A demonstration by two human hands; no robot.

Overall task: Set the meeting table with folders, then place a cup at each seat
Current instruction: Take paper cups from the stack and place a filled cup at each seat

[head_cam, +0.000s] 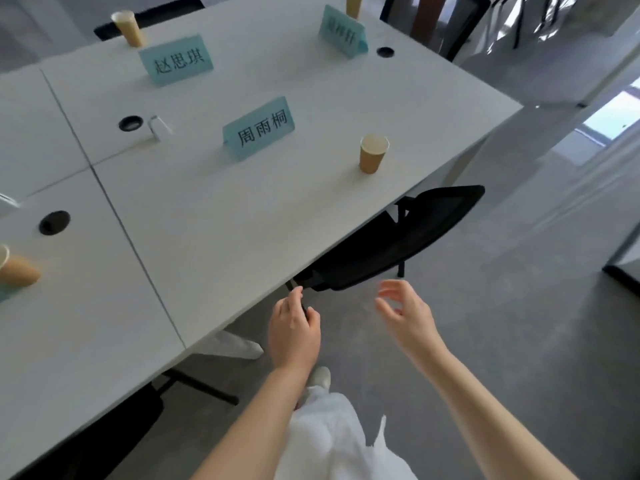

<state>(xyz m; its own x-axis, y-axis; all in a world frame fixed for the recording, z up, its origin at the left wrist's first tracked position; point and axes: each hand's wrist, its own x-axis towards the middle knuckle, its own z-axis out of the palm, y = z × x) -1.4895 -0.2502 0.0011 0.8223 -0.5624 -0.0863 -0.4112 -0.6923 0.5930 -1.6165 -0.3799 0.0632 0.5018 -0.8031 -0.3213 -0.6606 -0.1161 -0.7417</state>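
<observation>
Left hand (293,336) seemingly pinches chair (398,244); right hand (407,315) spread, cup (372,154) beyond

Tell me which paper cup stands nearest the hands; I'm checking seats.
The cup right of the 周雨桐 name card, by the black chair; the others stand farther off.

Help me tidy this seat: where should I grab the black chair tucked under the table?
Grip the black chair by its backrest's top edge, from the aisle side. The seat is hidden under the table; only the backrest juts out toward the hands.
</observation>
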